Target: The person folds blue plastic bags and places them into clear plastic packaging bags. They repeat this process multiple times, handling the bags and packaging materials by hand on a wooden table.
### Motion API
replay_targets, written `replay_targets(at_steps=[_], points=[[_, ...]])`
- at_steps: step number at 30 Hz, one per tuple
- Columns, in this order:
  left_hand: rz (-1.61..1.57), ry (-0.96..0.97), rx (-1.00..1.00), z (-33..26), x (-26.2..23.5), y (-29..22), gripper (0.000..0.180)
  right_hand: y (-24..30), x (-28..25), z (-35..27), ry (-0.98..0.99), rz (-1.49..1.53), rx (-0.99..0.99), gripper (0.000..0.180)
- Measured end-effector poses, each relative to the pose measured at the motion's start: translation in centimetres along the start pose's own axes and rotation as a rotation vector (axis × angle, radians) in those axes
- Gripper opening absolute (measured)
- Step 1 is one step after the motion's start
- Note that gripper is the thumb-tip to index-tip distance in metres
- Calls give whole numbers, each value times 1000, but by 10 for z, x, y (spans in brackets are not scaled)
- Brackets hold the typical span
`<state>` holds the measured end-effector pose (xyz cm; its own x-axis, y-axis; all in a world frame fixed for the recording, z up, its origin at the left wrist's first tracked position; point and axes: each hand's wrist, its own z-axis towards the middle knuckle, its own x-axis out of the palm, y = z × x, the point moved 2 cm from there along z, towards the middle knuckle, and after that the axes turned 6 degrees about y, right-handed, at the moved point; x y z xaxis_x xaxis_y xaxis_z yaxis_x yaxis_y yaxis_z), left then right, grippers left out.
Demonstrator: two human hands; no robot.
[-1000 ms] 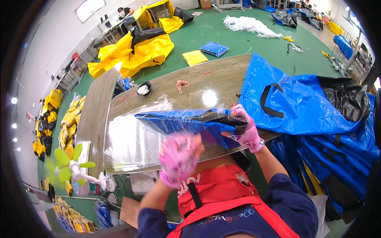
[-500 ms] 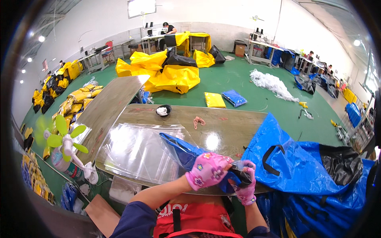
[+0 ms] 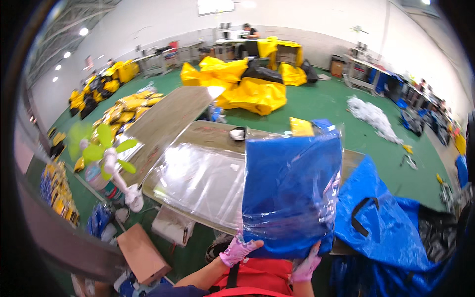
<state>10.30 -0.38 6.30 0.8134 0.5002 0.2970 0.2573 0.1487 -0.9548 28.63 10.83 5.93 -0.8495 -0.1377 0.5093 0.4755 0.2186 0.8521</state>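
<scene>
A folded blue tarp-like piece in a clear plastic bag (image 3: 292,188) stands upright before me, its broad face toward me. At its lower left corner my left hand (image 3: 239,251), in a pink flowered glove with bare fingertips, grips the edge with the thumb in front. My right hand (image 3: 308,265), gloved alike, holds the lower right corner; its fingers are partly hidden. Beside the package, a stack of flat clear plastic bags (image 3: 203,178) lies on the brown table (image 3: 213,129). To the right rests a large blue tarp bag (image 3: 366,198) with a black strap.
A small black bowl (image 3: 237,134) with white stuff sits behind the package. A green-bladed fan (image 3: 109,153) stands left, above a cardboard box (image 3: 143,252). Another tabletop (image 3: 170,111) adjoins at the far left. Yellow tarp heaps (image 3: 257,96) lie on the green floor beyond.
Both hands have lowered toward me and moved apart. The blue package, earlier bunched low between them, is now raised upright and spread flat. The view has shifted left.
</scene>
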Motion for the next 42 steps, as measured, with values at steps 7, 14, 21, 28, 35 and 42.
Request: replay_targets(at_steps=[7, 14, 21, 28, 35, 42], points=[[282, 90, -200, -73, -64, 19, 76, -11, -42, -47, 387, -45, 544, 68], [513, 400, -406, -145, -64, 28, 94, -17, -46, -44, 419, -70, 681, 69], [215, 542, -357, -138, -84, 56, 97, -21, -40, -42, 429, -74, 635, 70], [416, 218, -409, -143, -58, 49, 61, -2, -50, -28, 404, -54, 605, 71], [110, 334, -293, -126, -57, 0, 70, -2, -66, -31, 351, 35, 642, 72], [157, -109, -280, -71, -1, 35, 54, -30, -110, -23, 280, 524, 850, 73]])
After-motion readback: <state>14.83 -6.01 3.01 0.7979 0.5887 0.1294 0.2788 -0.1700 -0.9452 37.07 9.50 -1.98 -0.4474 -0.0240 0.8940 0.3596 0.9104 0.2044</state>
